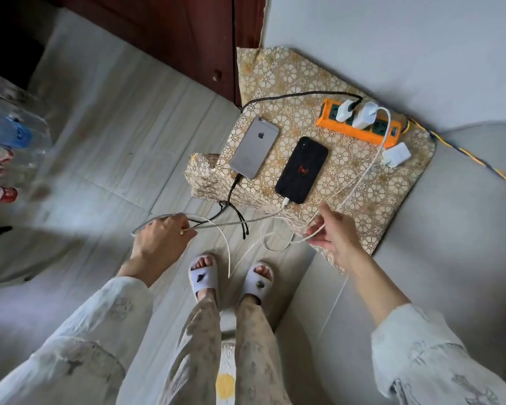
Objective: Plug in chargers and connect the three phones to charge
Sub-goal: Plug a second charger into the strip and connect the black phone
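Two phones visible, both face down on the patterned tabletop [362,182]. Left hand [161,238] is pinched shut on a white cable [228,252] low over the floor [114,127]; the cable's slack loops down toward the slippered feet [205,276]. Silver phone [254,147] lies left on the tabletop, with a black cable [289,95] plugged into its near end. Black phone [302,170] lies just beside it to the right, a white lead in its near end. Right hand [333,229] is closed on the white cable at the tabletop's near edge. Orange power strip [360,124] sits at the far right, with two white chargers [355,114] plugged in. A third white charger [396,154] lies loose on the tabletop beside the strip, unplugged. Third phone isn't in view.
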